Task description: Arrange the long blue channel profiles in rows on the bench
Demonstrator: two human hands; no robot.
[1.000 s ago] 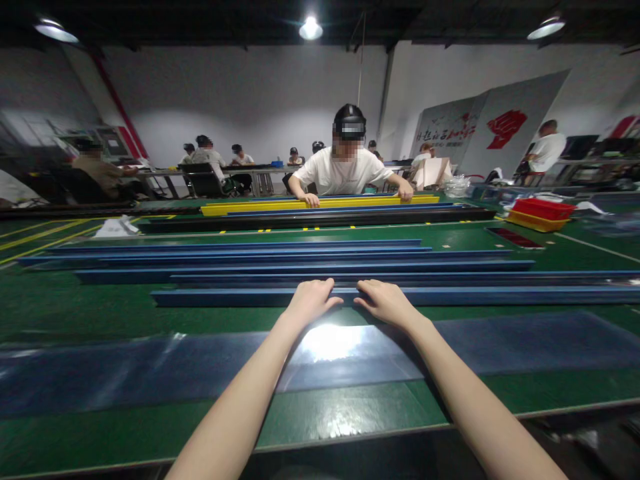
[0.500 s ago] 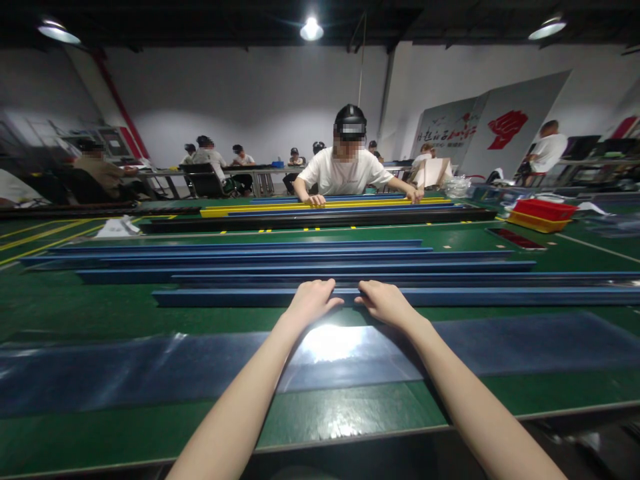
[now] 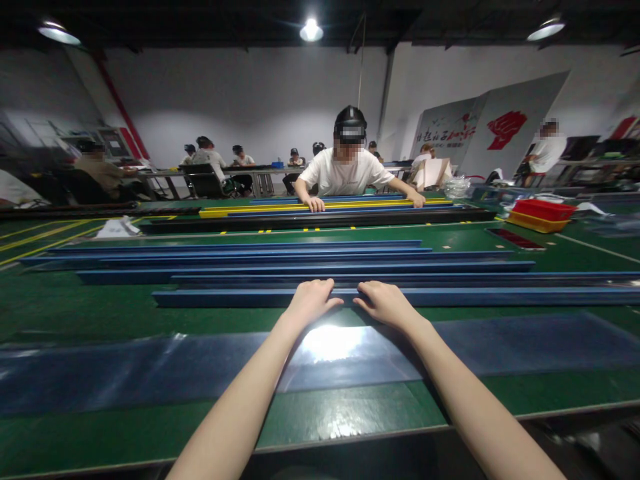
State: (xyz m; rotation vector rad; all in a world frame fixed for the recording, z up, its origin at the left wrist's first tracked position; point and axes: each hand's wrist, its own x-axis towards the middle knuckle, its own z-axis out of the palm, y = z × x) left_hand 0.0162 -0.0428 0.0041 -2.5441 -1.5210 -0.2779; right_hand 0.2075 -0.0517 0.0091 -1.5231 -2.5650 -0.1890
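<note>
A long blue channel-shaped profile [image 3: 230,298] lies crosswise in front of me. My left hand [image 3: 314,300] grips its near wall, with the fingers over the top edge and the thumb on the near face. A short gap to the right, my right hand [image 3: 384,301] holds the same wall in the same way. The fingertips are hidden behind the wall. Between me and the profile, a clear plastic strip [image 3: 150,370] lies flat under my forearms and reflects a lamp.
More blue profiles [image 3: 300,269] lie just beyond. Farther off are a black profile [image 3: 320,219] and yellow profiles [image 3: 260,209], where a co-worker [image 3: 347,170] rests both hands. At right are a red bin [image 3: 543,209] and a phone [image 3: 517,239] on the green table [image 3: 350,413].
The co-worker's hands have shifted slightly on the yellow profiles. My hands and the blue profile show almost no movement.
</note>
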